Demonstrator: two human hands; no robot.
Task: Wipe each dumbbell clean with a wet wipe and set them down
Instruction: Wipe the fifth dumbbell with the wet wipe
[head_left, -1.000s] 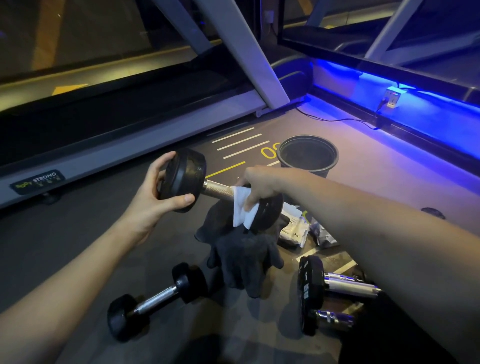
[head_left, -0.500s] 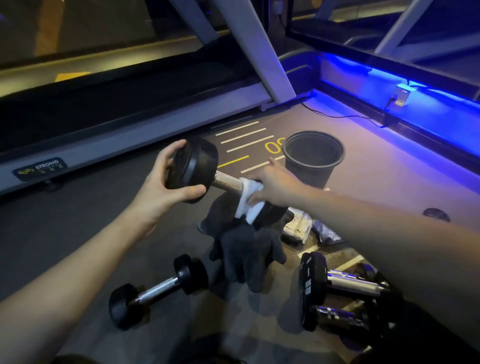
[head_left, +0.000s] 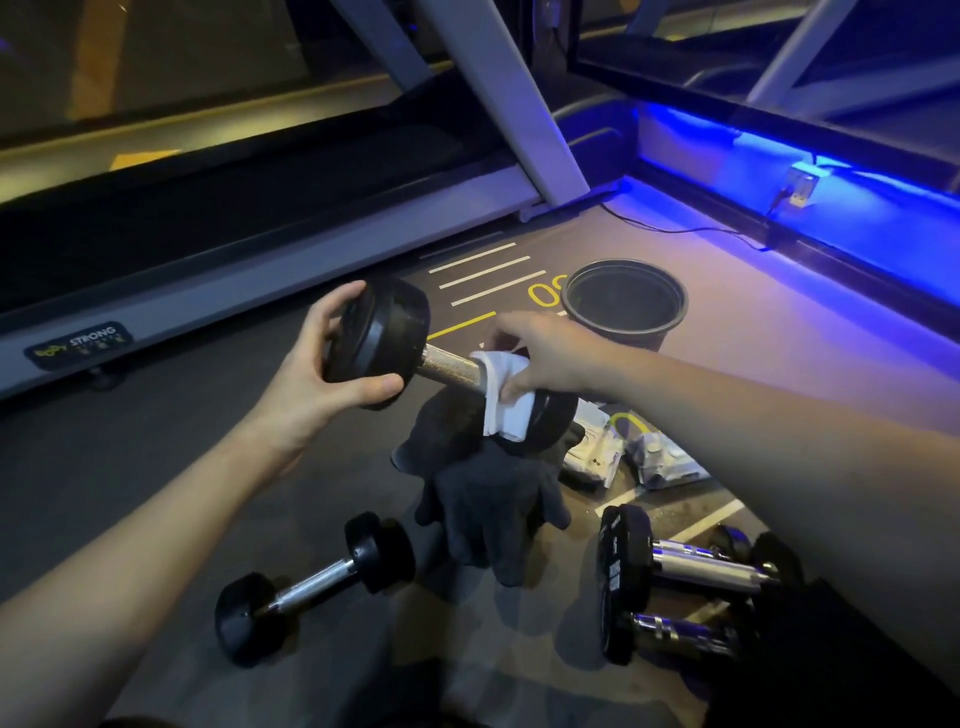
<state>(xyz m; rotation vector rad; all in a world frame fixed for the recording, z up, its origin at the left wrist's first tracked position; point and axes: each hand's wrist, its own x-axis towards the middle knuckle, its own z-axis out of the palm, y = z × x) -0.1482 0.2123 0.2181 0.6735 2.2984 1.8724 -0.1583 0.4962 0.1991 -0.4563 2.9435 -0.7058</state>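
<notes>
One dumbbell (head_left: 415, 358) is held in the air: the left hand (head_left: 317, 379) curls round its left head, while the right hand (head_left: 540, 358) pinches one white wipe (head_left: 501, 400) against the bar near the right head. Three more dumbbells lie on the floor (head_left: 156, 467): a small one (head_left: 314, 584) and two chrome-barred ones (head_left: 685, 566). Dark gloves (head_left: 488, 499) lie beneath, one black bucket (head_left: 623, 306) beyond.

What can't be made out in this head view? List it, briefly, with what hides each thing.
- Held dumbbell, head view: its far weight is mostly covered by the white wipe and right hand.
- Dumbbells on the right: far ends hidden behind the right forearm; their count is unclear.
- Packets on the floor: print too small and dim to read.
- Black bucket: inside too dark to see.
</notes>
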